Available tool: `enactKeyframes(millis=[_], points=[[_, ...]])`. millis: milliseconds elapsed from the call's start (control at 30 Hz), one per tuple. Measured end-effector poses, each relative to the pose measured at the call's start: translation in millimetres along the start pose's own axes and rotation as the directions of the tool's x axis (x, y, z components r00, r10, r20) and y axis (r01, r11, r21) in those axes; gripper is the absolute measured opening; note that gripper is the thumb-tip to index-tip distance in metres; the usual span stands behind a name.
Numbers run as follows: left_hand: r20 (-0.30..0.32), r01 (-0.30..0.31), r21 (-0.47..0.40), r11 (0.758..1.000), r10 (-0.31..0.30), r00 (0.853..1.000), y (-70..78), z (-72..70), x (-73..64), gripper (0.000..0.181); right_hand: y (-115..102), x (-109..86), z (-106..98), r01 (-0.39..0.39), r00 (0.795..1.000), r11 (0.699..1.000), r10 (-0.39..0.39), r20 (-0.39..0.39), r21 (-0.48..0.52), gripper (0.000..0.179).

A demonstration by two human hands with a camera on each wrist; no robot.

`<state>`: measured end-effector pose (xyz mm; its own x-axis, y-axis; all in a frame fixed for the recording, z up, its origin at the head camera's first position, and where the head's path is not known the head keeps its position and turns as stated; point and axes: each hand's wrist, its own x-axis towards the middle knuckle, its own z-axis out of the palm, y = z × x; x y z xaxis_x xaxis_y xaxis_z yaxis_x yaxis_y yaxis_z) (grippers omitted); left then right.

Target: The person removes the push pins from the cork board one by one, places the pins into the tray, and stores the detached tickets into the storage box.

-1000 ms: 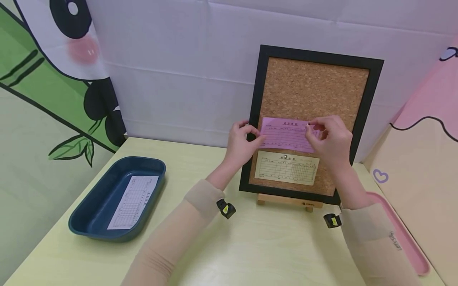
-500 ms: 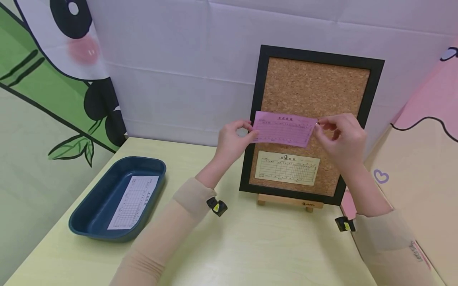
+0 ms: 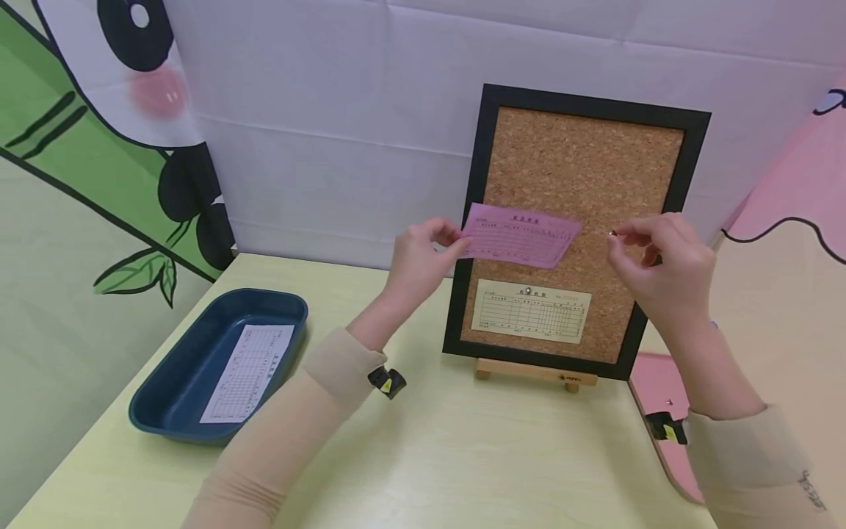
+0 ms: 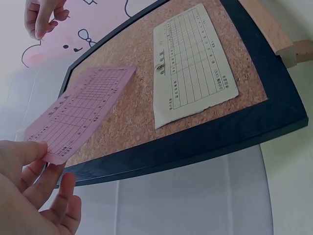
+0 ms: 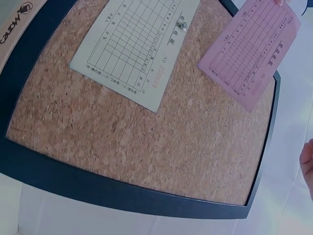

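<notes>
My left hand (image 3: pixel 423 257) pinches the left edge of a pink receipt slip (image 3: pixel 522 236), held in front of the corkboard (image 3: pixel 581 162). The slip's right end hangs free and bends a little in the left wrist view. Off to the right, my right hand (image 3: pixel 664 261) pinches a tiny shiny pushpin (image 3: pixel 612 233) between thumb and forefinger, apart from the slip. Below the pink slip, a pale yellow receipt slip (image 3: pixel 532 312) is fixed to the cork by a clear pushpin (image 5: pixel 182 26) near its printed heading.
The black-framed board leans on a small wooden easel (image 3: pixel 535 371) against the white backdrop. A dark blue tray (image 3: pixel 165 397) at left holds a white receipt slip (image 3: pixel 247 375). At right lies a pink tray (image 3: pixel 651 375), partly behind my right sleeve, with a small shiny piece in it.
My right hand has drawn away to the right from the pink receipt slip, pushpin in its fingers. My left hand has shifted left with the slip, whose right end now hangs free.
</notes>
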<state>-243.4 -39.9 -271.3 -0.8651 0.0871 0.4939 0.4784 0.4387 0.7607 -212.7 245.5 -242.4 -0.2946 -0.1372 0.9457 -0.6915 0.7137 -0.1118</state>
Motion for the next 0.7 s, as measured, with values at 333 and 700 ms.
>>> enactKeyframes(millis=[333,700], points=[[0.002,-0.078,0.061,0.995,0.078,0.997,6.6,-14.9,-5.7,0.012,0.5,-2.9,-21.0,-0.011,1.000,1.000,0.011,0.017,-0.028,0.023],[0.004,-0.100,0.110,0.989,0.100,0.995,9.8,-34.8,-10.7,0.012,0.3,-3.8,-36.6,-0.028,0.999,0.999,0.027,-0.031,-0.037,0.024]])
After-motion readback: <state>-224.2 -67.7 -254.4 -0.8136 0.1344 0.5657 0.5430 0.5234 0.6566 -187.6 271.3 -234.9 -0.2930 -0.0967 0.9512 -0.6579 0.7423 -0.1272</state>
